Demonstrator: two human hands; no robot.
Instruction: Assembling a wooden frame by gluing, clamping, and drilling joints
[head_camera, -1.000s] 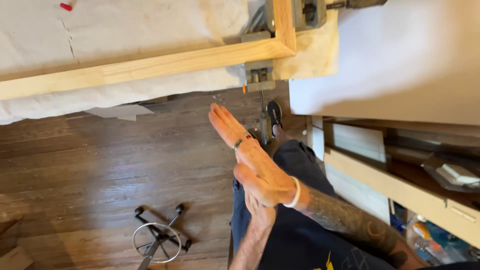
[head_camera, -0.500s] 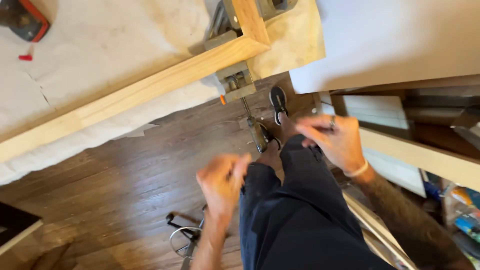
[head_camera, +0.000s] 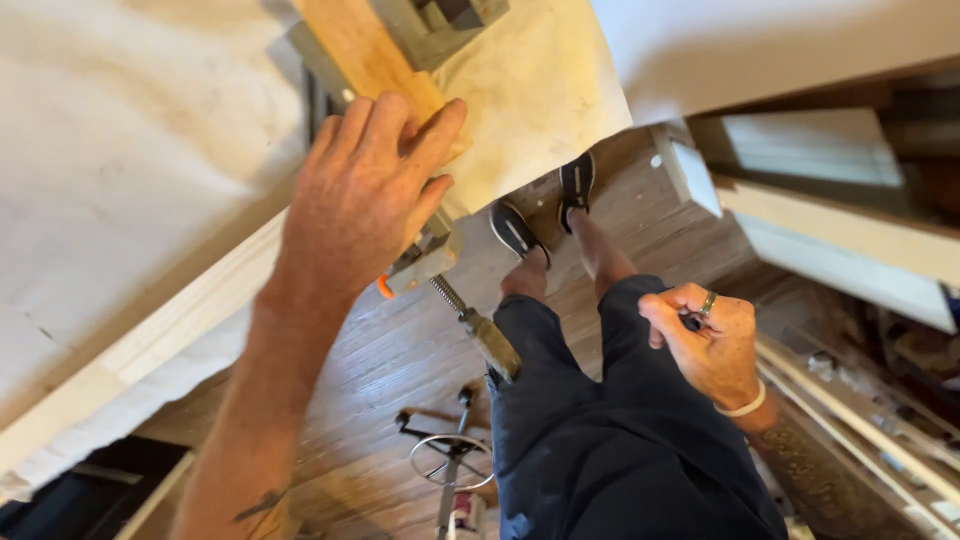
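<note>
My left hand lies palm down on the corner of a pale wooden frame, fingers spread over the wood. The frame rests on a white-covered table. A metal clamp with an orange tab grips that corner just under my hand; its screw and wooden handle hang down toward my knees. My right hand hovers over my right thigh, fingers curled in loosely, with a ring on one finger and a pale band at the wrist. Nothing shows in it.
My legs in dark trousers and dark shoes stand on a brown wooden floor. A small wheeled metal stand sits on the floor. White boards and shelving crowd the right side.
My left hand has risen from in front of my knees onto the frame corner by the clamp. My right hand has dropped to my thigh and curled shut. The view has moved closer to the table.
</note>
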